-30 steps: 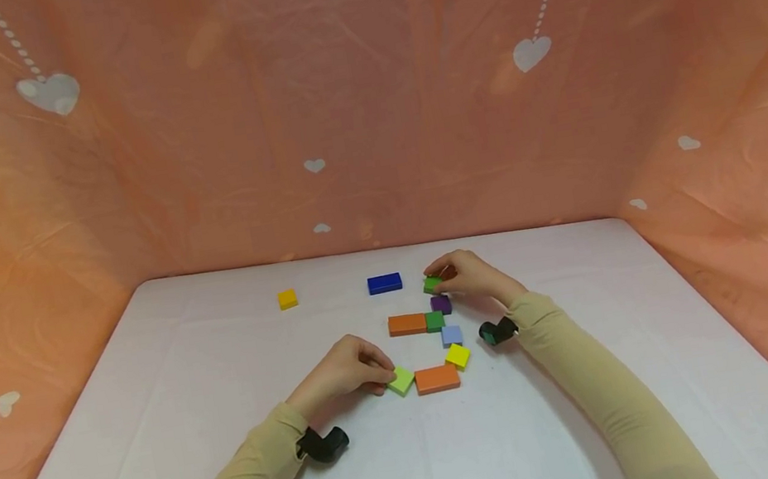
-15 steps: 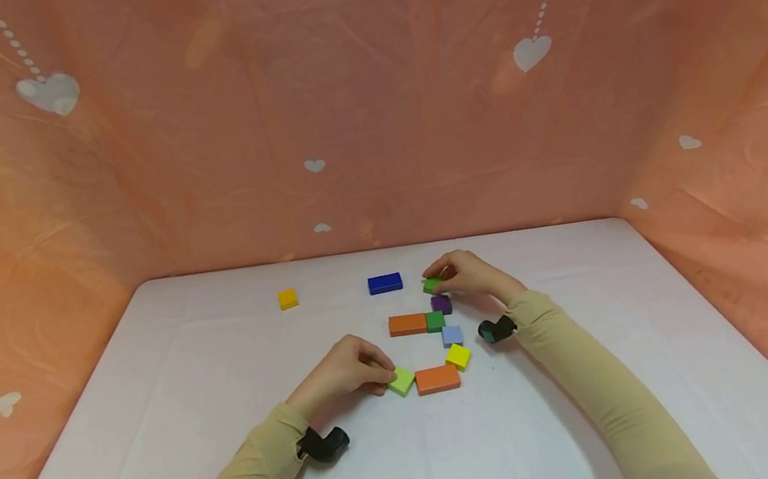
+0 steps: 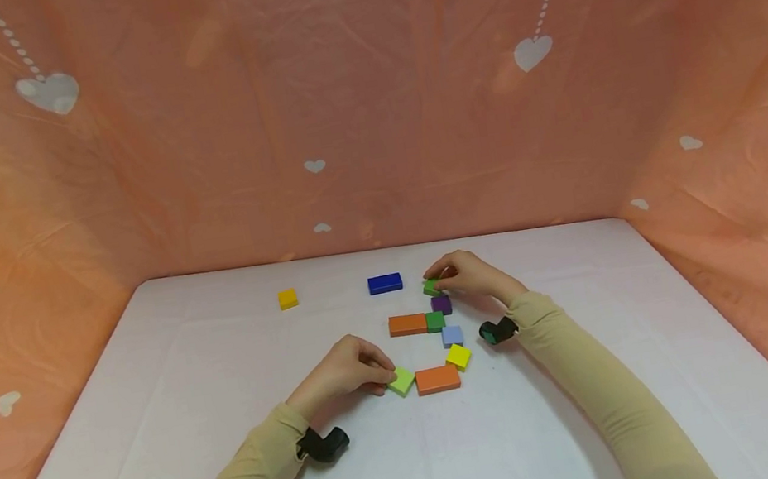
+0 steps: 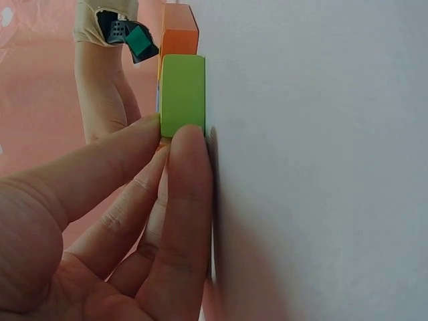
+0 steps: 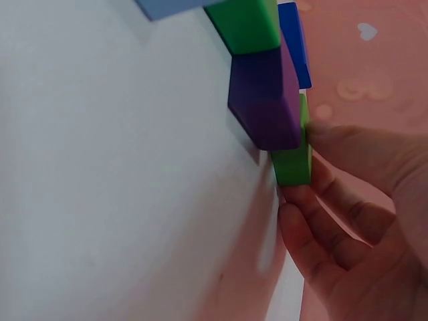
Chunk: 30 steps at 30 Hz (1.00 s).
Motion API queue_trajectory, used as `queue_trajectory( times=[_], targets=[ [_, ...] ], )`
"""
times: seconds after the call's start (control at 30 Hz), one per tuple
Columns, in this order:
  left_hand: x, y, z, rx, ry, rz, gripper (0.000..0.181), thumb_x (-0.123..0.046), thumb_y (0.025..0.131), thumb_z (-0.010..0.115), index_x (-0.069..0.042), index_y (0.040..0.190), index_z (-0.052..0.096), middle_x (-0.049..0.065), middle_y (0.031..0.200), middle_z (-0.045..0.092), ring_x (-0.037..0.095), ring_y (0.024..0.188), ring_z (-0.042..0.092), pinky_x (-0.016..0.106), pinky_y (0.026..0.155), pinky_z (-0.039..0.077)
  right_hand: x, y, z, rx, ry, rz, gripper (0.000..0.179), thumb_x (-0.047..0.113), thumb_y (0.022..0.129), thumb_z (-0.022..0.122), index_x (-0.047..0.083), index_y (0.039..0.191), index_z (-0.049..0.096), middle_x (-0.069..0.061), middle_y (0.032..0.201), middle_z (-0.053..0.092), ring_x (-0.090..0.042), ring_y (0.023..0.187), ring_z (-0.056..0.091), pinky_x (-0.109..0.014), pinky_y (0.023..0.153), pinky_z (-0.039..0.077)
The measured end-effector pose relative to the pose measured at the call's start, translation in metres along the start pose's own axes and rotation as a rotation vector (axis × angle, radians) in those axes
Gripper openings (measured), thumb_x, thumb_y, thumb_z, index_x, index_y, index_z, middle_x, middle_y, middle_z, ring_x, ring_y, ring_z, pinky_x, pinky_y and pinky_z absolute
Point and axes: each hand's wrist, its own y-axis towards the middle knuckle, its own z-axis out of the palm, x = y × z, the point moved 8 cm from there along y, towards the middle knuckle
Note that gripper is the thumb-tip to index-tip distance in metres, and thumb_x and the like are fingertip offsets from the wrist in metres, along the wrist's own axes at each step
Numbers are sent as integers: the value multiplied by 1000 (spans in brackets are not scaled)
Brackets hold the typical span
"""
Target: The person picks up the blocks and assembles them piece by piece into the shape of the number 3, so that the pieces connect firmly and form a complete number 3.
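My left hand (image 3: 344, 370) pinches a lime-green block (image 3: 402, 382) by its left corner. In the left wrist view, thumb and fingers meet at the near end of this lime block (image 4: 183, 95). The block's right corner lies against or very near an orange block (image 3: 438, 379). Farther back, my right hand (image 3: 468, 274) holds a green block (image 3: 431, 288) between thumb and fingers, just behind a purple block (image 3: 441, 306). In the right wrist view the purple block (image 5: 264, 100) partly hides that green block (image 5: 293, 166).
A yellow block (image 3: 459, 357), a light blue block (image 3: 452, 336), a dark green block (image 3: 435, 322) and a second orange block (image 3: 408, 324) lie between the hands. At the back are a dark blue block (image 3: 385, 284) and an amber block (image 3: 288, 299). All rest on a white table (image 3: 219, 341).
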Motion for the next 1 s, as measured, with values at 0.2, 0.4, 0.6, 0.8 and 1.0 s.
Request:
queue_trajectory(
  times=[0.2, 0.4, 0.6, 0.8, 1.0],
  targets=[
    [0, 0, 0, 0, -8, -4, 13, -6, 83, 74, 4, 92, 72, 8, 81, 67, 15, 61, 61, 30, 63, 56, -2, 0, 1, 3, 3, 16, 24, 10, 94, 62, 6, 117, 68, -7, 114, 64, -24, 103, 59, -35, 91, 49],
    [1, 0, 0, 0, -11, -12, 13, -6, 83, 74, 3, 91, 72, 8, 81, 67, 15, 61, 62, 29, 63, 56, -1, -1, 0, 7, -1, 6, 25, 10, 94, 61, 6, 118, 67, -8, 114, 65, -24, 102, 59, -35, 90, 50],
    [2, 1, -1, -1, -12, -14, 13, -6, 83, 74, 3, 91, 72, 7, 82, 67, 14, 61, 61, 29, 63, 56, 1, -1, 0, 8, -4, -15, 25, 8, 93, 61, 4, 117, 67, -9, 113, 65, -25, 101, 60, -36, 89, 50],
    [0, -1, 0, 0, -26, -11, 13, -5, 82, 74, 4, 92, 71, 8, 81, 66, 14, 61, 61, 30, 63, 57, 1, -2, 0, 10, -4, -19, 24, 8, 93, 61, 3, 117, 67, -9, 112, 65, -25, 100, 60, -36, 89, 50],
    [0, -1, 0, -4, -12, -18, 14, -6, 82, 74, 3, 93, 72, 7, 81, 67, 15, 61, 61, 31, 63, 57, -2, -3, 1, 19, 16, 27, 25, 9, 94, 62, 5, 117, 67, -7, 113, 64, -24, 102, 59, -35, 90, 50]
  ],
)
